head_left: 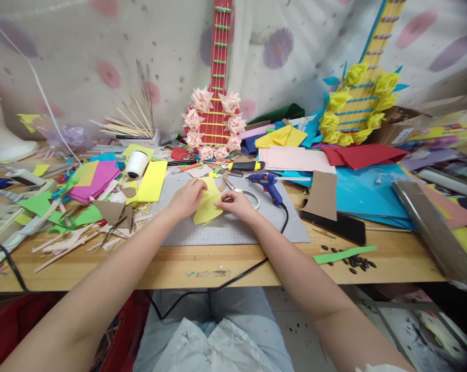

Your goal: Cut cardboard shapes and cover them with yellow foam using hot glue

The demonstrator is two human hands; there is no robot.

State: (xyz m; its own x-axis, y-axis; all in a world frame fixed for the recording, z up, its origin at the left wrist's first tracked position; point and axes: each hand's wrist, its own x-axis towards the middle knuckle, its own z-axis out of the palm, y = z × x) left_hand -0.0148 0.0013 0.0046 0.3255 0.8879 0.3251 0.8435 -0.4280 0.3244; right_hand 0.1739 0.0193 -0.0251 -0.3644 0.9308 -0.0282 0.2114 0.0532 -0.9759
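Note:
A yellow paper piece (207,206) lies on the grey cutting mat (233,230) in the middle of the wooden table. My left hand (187,199) pinches its left upper edge, fingers closed on it. My right hand (237,203) pinches its right edge, fingers curled on the paper. A roll of tape (252,196) and scissors (229,184) lie just beyond my right hand. A blue glue gun (270,185) rests on the mat's far right, its black cord running off the table's front edge.
Coloured paper sheets (97,181) and wooden sticks (63,245) crowd the left side. A white thread spool (136,164) stands behind. Two paper guitars, red (214,119) and yellow (357,108), lean on the back wall. A black phone (338,225) and dark seeds (353,261) lie right.

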